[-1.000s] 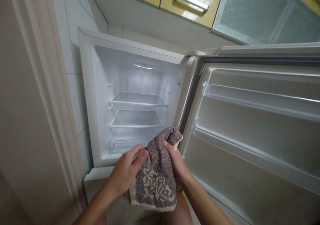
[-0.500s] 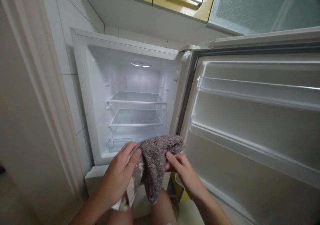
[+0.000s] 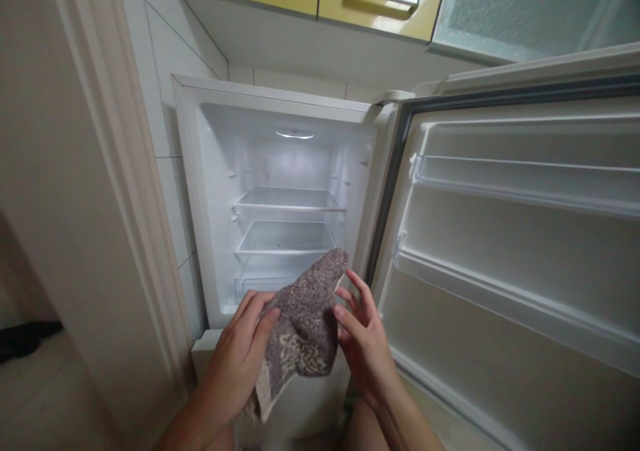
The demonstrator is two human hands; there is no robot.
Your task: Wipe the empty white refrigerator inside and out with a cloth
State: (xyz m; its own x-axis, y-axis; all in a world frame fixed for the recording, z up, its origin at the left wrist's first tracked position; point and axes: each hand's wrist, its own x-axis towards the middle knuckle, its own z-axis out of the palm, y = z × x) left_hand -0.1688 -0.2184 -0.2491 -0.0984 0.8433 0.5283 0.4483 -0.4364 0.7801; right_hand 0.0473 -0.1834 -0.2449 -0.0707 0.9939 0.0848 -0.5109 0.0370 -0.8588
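Note:
A speckled grey-brown towel [image 3: 313, 304] with a cream pattern and a pale edge hangs folded in front of the open fridge. My left hand [image 3: 243, 351] is closed on its left side, thumb on top; the other fingers are partly hidden. At the right edge of the towel is my right hand [image 3: 363, 344], its fingers apart and loosely curved, with the thumb tip touching or very close to the fabric. Behind the towel, the fridge [image 3: 193, 204] shows glass shelves [image 3: 287, 236] and a clear drawer [image 3: 263, 283] partly covered by the towel.
The fridge door [image 3: 500, 264] stands swung out to the right, with clear door racks [image 3: 500, 177]. Yellow cabinets [image 3: 380, 21] hang above. A door frame [image 3: 125, 191] rises on the left, and a dark item [image 3: 27, 339] lies on the floor beyond it.
My right hand has loosened its pinch and its fingers have spread. The towel's hanging fold has turned, so more of the cream pattern shows. The view has shifted slightly left.

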